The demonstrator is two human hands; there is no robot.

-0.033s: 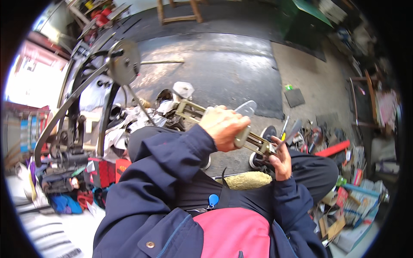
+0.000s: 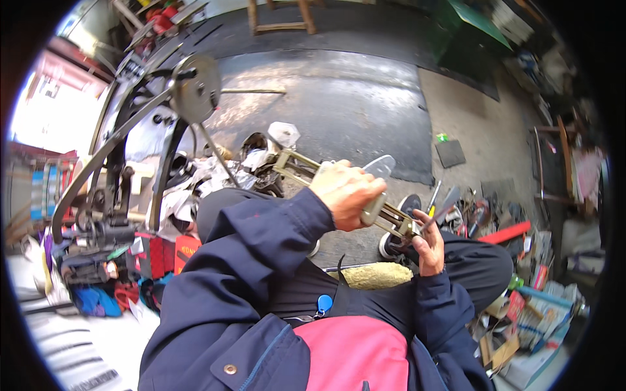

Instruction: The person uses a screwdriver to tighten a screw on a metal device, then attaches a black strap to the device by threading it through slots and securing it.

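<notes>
A long brass-coloured frame with open slots (image 2: 297,168) lies slantwise over my lap, its far end to the left. Around a pale block (image 2: 375,208) on its middle, my left hand (image 2: 349,195) is closed. A clear rounded piece (image 2: 381,167) sticks up past the knuckles. At the frame's near right end, my right hand (image 2: 428,249) closes its thumb and fingers on a thin grey blade-like piece (image 2: 443,207); whether it also grips the frame is hidden. Below the frame, a yellowish fuzzy roll (image 2: 378,275) lies by my legs.
At left stands a black iron hand-cranked machine with a round wheel (image 2: 195,88). Scraps and crumpled sheets (image 2: 222,173) are heaped beside it. Tools, among them a red bar (image 2: 505,232) and a yellow-handled screwdriver (image 2: 433,199), lie at right. A wooden stool (image 2: 280,27) stands ahead.
The whole picture has shifted slightly to the right. Both hands keep the same grips, with hardly any movement between them.
</notes>
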